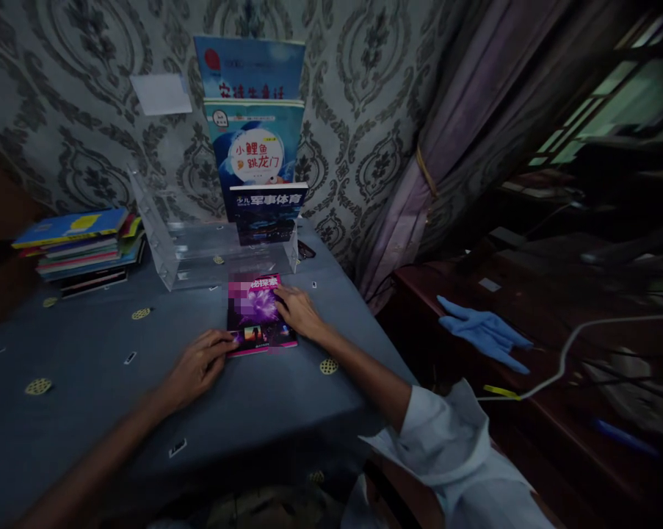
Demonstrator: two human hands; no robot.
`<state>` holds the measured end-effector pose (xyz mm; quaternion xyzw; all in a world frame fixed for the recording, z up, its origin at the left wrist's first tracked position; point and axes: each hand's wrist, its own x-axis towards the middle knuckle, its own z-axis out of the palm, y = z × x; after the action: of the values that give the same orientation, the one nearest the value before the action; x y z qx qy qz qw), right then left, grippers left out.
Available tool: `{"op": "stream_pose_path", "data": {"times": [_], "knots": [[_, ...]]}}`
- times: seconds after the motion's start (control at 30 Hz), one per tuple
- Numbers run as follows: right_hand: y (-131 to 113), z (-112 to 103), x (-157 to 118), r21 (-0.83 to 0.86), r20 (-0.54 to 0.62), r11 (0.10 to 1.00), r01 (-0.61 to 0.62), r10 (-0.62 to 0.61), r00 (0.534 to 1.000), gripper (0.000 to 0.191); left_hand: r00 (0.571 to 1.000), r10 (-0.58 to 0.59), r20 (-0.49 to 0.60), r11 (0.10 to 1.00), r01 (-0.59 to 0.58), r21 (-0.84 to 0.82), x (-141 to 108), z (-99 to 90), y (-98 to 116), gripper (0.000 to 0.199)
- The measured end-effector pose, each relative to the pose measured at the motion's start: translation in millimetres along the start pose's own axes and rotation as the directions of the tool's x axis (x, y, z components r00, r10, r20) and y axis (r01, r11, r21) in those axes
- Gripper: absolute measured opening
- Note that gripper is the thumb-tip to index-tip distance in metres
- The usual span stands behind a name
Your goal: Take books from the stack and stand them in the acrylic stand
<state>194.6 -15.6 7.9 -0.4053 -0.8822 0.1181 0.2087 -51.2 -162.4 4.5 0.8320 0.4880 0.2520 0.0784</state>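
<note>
A purple and pink book [259,312] lies face up on the patterned grey-blue tablecloth. At its lower left corner my left hand [202,364] pinches the edge, fingers bent. My right hand [301,310] holds the book's right side, with fingertips over the cover. Just behind it stands a clear acrylic rack [210,261] with stepped slots. Toward its right end three books stand upright one behind another: a dark blue one [268,217] in front, a light blue one [259,121] in the middle and a blue one [251,66] at the back.
A stack of books [83,246] sits at the table's left. On a dark red surface to the right lie a blue glove [482,330], a white cable [565,353] and a blue pen-like object [625,437]. A tied curtain [413,198] hangs beside the table.
</note>
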Motion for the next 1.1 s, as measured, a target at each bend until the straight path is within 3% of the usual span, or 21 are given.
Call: {"op": "stream_pose_path", "data": {"times": [0.1,0.2,0.3,0.37,0.43,0.5,0.57,0.6,0.67,0.77,0.93,1.03,1.1], "knots": [[-0.2,9.1,9.9,-0.025,-0.015,0.999,-0.033,0.032,0.999,0.031,0.990,-0.129,-0.054,0.985,0.134,0.112,18.2,8.1,-20.5,0.037],[-0.3,16.1,9.0,-0.033,-0.067,0.999,-0.029,0.026,0.997,0.030,0.962,-0.248,-0.118,0.960,0.260,0.100,41.2,17.3,-38.2,0.042],[1.2,19.4,5.8,-0.043,-0.093,0.999,-0.028,0.024,0.995,0.031,0.935,-0.313,-0.167,0.949,0.301,-0.098,62.4,23.6,-42.0,0.043],[3.0,20.3,5.4,-0.043,-0.096,0.999,-0.022,0.017,0.995,0.030,0.887,-0.420,-0.190,0.878,0.344,-0.334,73.1,24.2,-38.6,0.043],[5.0,20.9,6.1,-0.033,-0.102,0.999,-0.002,-0.002,0.995,0.031,0.791,-0.593,-0.152,0.692,0.405,-0.597,81.4,21.1,-34.1,0.042],[6.5,21.6,7.2,-0.021,-0.117,1.000,0.010,-0.013,0.993,0.031,0.642,-0.766,-0.041,0.416,0.446,-0.793,88.2,14.4,-30.2,0.041],[6.9,22.1,7.7,-0.016,-0.135,1.000,0.011,-0.013,0.991,0.032,0.508,-0.855,0.104,0.160,0.449,-0.879,94.4,5.7,-26.1,0.040],[6.5,22.1,7.6,-0.013,-0.139,1.000,0.014,-0.016,0.990,0.033,0.476,-0.859,0.187,0.059,0.455,-0.888,97.3,1.3,-23.5,0.039],[4.7,21.2,6.5,-0.006,-0.141,1.000,0.030,-0.031,0.989,0.034,0.481,-0.808,0.340,-0.072,0.492,-0.868,102.0,-6.4,-16.3,0.035],[1.4,18.2,3.2,0.015,-0.144,0.999,0.037,-0.035,0.989,0.035,0.492,-0.744,0.452,-0.143,0.544,-0.827,106.3,-13.8,-3.0,0.028],[4.8,13.3,1.4,0.196,-0.251,0.980,0.029,0.022,0.968,0.046,0.481,-0.752,0.452,-0.170,0.520,-0.837,109.3,-19.4,11.3,0.020],[12.6,8.9,6.8,0.380,-0.290,0.924,-0.041,0.162,0.943,0.050,0.512,-0.761,0.399,-0.136,0.477,-0.869,111.5,-24.6,17.7,0.022],[14.6,1.6,10.5,0.524,-0.251,0.850,-0.058,0.220,0.943,0.038,0.559,-0.757,0.339,-0.081,0.434,-0.897,112.2,-29.8,24.5,0.025]]}}
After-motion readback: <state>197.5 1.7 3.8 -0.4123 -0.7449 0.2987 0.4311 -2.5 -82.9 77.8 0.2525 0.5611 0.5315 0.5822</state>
